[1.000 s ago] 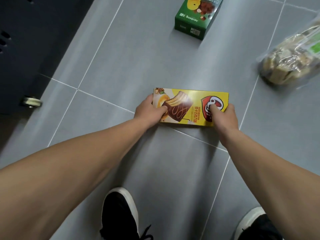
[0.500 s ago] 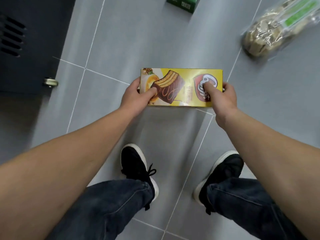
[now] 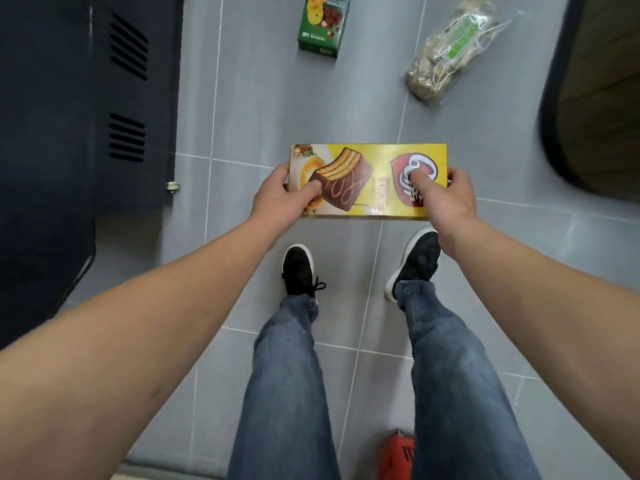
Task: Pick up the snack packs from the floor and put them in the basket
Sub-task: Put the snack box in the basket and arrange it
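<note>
A second before, I had been crouched with the yellow cake box [image 3: 369,181] flat on the grey tiled floor [image 3: 277,98], one hand at each short end; by this moment I had straightened up, and the box had come off the tiles with me. It hung level in front of me, above and just ahead of my black shoes [image 3: 298,268], with my jeans [image 3: 287,393] now filling the lower part of the view. My left hand [image 3: 277,199] gripped its left end, thumb laid over the printed cake on the top face, and my right hand [image 3: 446,199] gripped the right end, thumb pressed on the red logo; the fingers of both were curled under, out of sight. So the first pack was picked up, but not yet delivered. Two more lay on the floor ahead: a green snack box [image 3: 322,26] and, to its right and well apart from it, a clear bag of snacks [image 3: 450,50]. At the right edge a dark-rimmed rounded shape [image 3: 588,98] showed, blurred, and I took it for the basket, though I could not be sure. A dark cabinet [image 3: 86,133] with vent slots stood on my left. My next move, I judged, was to swing the box right and lower it in.
</note>
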`<state>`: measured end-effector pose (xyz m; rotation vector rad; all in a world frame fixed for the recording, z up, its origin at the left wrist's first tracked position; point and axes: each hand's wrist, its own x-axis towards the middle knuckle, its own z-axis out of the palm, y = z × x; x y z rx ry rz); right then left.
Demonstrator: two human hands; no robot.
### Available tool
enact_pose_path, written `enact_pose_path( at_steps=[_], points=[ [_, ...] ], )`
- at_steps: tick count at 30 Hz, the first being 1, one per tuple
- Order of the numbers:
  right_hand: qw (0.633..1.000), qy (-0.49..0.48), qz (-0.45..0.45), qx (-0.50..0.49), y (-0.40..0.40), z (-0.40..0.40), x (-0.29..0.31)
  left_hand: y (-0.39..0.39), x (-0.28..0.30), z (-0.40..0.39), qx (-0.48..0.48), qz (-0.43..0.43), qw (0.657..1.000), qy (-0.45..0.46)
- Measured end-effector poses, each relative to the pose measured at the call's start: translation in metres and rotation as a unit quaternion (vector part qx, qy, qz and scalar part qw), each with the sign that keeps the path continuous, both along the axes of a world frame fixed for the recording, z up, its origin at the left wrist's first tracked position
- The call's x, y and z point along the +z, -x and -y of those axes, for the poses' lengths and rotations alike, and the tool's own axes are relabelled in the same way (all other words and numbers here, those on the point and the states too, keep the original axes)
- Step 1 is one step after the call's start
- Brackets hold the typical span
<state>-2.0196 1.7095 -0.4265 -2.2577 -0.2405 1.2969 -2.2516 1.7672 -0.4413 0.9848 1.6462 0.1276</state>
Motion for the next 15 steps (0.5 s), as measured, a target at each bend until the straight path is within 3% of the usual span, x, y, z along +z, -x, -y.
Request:
enact_pose_path(
  at_steps=[15],
  points=[
    [0.981, -0.04, 0.027, -0.187, 0.067, 0.056, 0.165, 0.027, 0.177, -0.027, -0.207, 0.005, 0.977, -0.042]
  ],
)
